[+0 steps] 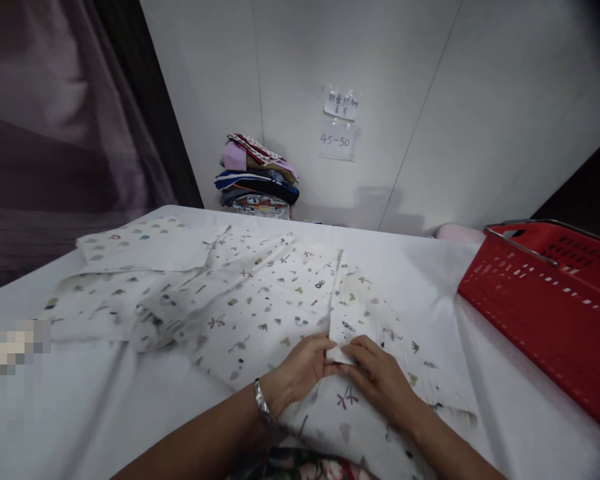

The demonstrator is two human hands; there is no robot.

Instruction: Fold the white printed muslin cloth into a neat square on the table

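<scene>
A white garment with small printed figures (260,300) lies spread across the white table (80,400). My left hand (303,367), with a silver bracelet on the wrist, pinches the near corner of a folded-over flap of the cloth (353,307). My right hand (380,377) meets it from the right, fingers closed on the same corner. Both hands rest on the cloth near the table's front edge.
A red plastic basket (545,313) with metal handles stands at the right. A stack of folded colourful clothes (257,177) sits against the back wall under two paper notes (340,123). Another white printed cloth (140,243) lies at the far left.
</scene>
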